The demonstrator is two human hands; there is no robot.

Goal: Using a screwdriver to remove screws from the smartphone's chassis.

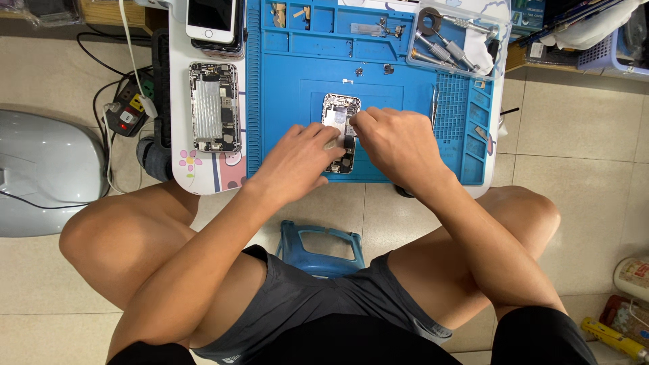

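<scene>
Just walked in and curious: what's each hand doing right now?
Left hand: fingers resting on the opened phone, holding nothing visible.
Right hand: fingers pinched at the phone; any held part cannot be told.

I see a small white table (177, 145) carrying a blue work mat (284, 108) that covers most of its top; on the mat's middle lies an opened phone body (340, 111), with a clear tray of screwdrivers (451, 40) at the far right corner — tweezers (435, 107) just right of centre; on the bare white strip at the left lie a second opened phone shell (214, 107) and, farther off, a stacked white phone (211, 20).
</scene>
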